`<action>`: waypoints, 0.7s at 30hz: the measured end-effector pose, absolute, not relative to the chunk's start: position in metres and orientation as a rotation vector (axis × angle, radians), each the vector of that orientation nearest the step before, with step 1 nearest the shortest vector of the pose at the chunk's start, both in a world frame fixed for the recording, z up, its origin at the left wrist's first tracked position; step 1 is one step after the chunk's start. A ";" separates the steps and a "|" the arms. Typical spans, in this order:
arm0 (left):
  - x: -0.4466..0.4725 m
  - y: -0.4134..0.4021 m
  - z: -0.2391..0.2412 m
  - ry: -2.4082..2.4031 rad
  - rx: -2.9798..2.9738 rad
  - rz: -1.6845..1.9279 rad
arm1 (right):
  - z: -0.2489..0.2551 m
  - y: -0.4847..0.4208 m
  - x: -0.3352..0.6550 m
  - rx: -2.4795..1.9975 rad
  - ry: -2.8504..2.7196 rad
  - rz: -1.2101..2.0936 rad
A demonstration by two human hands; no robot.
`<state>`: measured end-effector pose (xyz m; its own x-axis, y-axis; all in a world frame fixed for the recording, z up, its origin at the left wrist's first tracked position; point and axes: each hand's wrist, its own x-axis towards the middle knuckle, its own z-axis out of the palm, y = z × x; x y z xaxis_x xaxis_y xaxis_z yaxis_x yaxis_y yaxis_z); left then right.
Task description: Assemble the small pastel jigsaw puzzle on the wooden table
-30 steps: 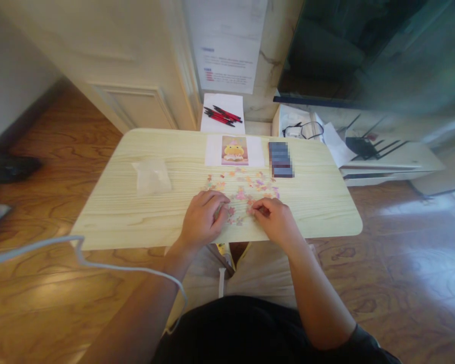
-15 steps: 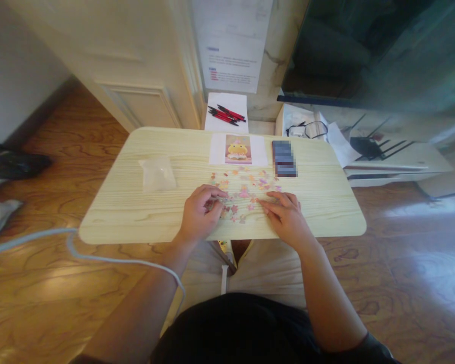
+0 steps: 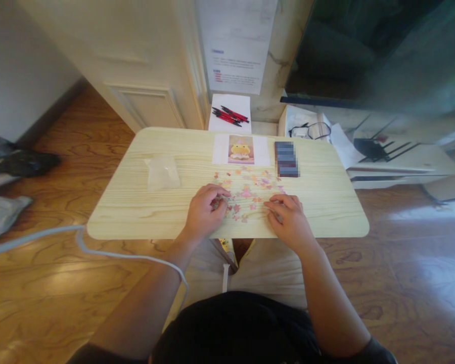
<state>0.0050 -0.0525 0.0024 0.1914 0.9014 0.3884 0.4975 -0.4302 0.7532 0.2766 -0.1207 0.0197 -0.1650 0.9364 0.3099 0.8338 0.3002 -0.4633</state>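
Note:
Many small jigsaw puzzle pieces (image 3: pixel 246 192) in pink, orange and purple lie scattered on the light wood-grain table (image 3: pixel 125 212). At the left side of the pieces is my left hand (image 3: pixel 208 208), its fingers curled in toward the thumb. Whatever lies inside that curl is too small to make out. My right hand (image 3: pixel 287 215) rests at the right side of the pieces, fingers apart and partly stretched out, the index fingertip close to a piece. Beyond the pieces lies a white sheet with a printed picture (image 3: pixel 241 150) of a yellow cartoon figure.
A phone (image 3: pixel 286 159) lies right of the printed sheet, and a translucent plastic bag (image 3: pixel 164 173) lies on the left. Red and black pens (image 3: pixel 230 116) sit on white paper behind the table. A pale cable (image 3: pixel 129 256) crosses my left forearm.
The whole view has shifted slightly, so everything appears a little farther right. My right hand's fingers have bent a little; my left hand stays curled at the same pieces.

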 end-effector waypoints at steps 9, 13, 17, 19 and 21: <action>0.003 -0.052 0.001 1.274 2.048 1.154 | 0.021 -0.122 0.202 -1.529 -2.163 0.347; 0.003 -0.052 0.001 1.268 2.048 1.168 | 0.022 -0.115 0.198 -1.571 -2.186 0.354; 0.003 -0.052 0.002 1.264 2.043 1.180 | 0.027 -0.113 0.196 -1.605 -2.210 0.393; 0.003 -0.052 0.002 1.257 2.044 1.187 | 0.029 -0.113 0.194 -1.635 -2.197 0.399; 0.003 -0.052 0.002 1.254 2.046 1.190 | 0.029 -0.113 0.193 -1.676 -2.164 0.396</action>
